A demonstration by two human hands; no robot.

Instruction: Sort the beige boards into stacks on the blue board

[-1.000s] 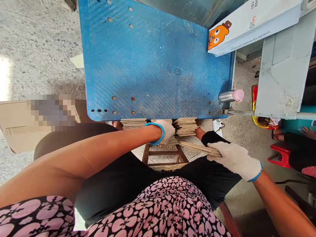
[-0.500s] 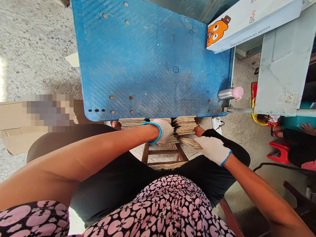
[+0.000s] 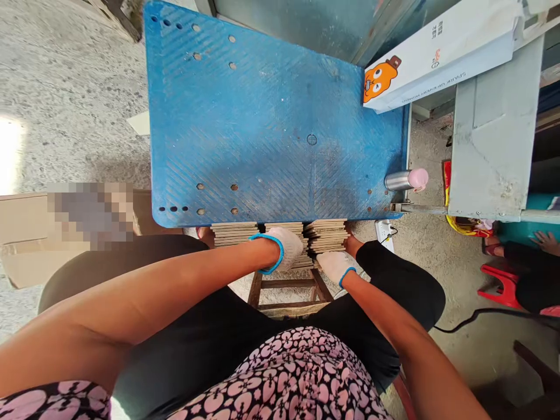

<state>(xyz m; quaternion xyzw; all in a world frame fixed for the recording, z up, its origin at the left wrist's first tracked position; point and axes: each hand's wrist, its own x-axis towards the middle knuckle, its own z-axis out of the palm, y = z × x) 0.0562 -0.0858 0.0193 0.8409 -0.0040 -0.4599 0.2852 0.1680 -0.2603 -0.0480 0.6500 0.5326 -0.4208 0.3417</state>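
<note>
Three stacks of thin, flat pale pieces sit side by side below the blue table's near edge: a left stack (image 3: 234, 233), a middle stack (image 3: 284, 227) and a right stack (image 3: 327, 234). My left hand (image 3: 289, 248), in a white knitted glove with a blue cuff, lies over the middle stack; its fingertips are hidden. At the near end of the right stack is my right hand (image 3: 336, 266), gloved the same way. Its fingers are closed against the lower pieces there, and the glove mostly covers what they grip. A wooden stool frame (image 3: 286, 284) shows beneath the stacks.
The blue table (image 3: 262, 116) spreads ahead, with a steel bottle with a pink cap (image 3: 406, 179) and a white paper bag (image 3: 437, 64) at its right. Cardboard (image 3: 21, 221) lies left. A power strip (image 3: 384, 232) and a red stool (image 3: 499, 284) are right, near another person's hand (image 3: 545, 240).
My right hand has moved left to the right stack, and the tilted flat pieces it held are now mostly out of sight. My left hand stays on the middle stack. The view has shifted slightly.
</note>
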